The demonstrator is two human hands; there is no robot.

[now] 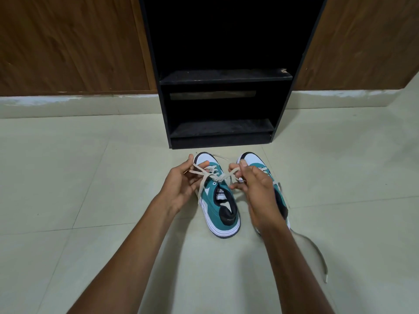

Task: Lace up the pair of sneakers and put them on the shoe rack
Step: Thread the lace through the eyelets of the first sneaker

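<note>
Two teal, white and black sneakers stand side by side on the floor, toes toward the rack. Over the left sneaker (223,214), my left hand (181,184) pinches one loop of its cream lace (217,177). My right hand (256,184) pinches the other loop, and a knot sits between the two hands above the tongue. The right sneaker (251,158) is mostly hidden behind my right hand and forearm; only its white toe and a strip of its teal side show. Its loose lace (317,252) trails over the floor to the right.
A black shoe rack (223,80) with two dusty shelves stands just beyond the sneakers against a wood-panelled wall (68,46). Pale floor tiles (68,177) spread to both sides and toward me.
</note>
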